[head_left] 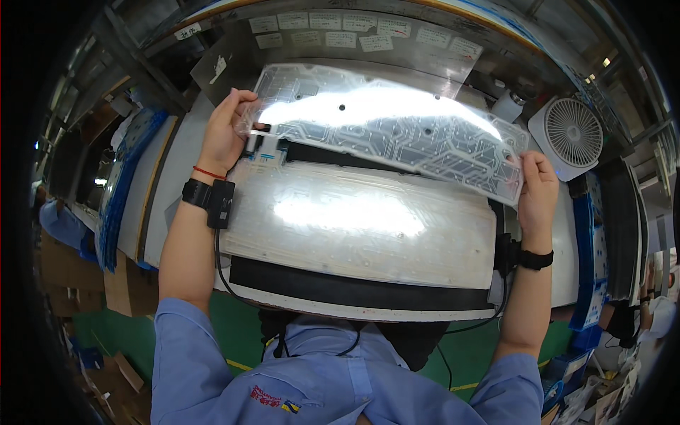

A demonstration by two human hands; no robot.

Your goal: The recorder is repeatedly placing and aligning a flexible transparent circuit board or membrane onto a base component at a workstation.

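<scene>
A clear flexible membrane circuit sheet (382,127), printed with pale traces and small dots, is stretched between my two hands. My left hand (228,127) pinches its left end, and my right hand (537,185) grips the lower right corner. The sheet slants down to the right and shines with reflected light. Below it, nearer to me, lies a stack of similar translucent sheets (354,237) on a black mat (340,287). At the stack's upper left, a tail with blue marks (268,157) shows near my left hand.
A white fan (572,131) and a pale bottle (507,108) stand at the back right. Paper labels (375,32) hang on the metal panel behind. Blue trays (134,184) stand at the left, with more blue racks (589,248) at the right. Cables run from both wrists.
</scene>
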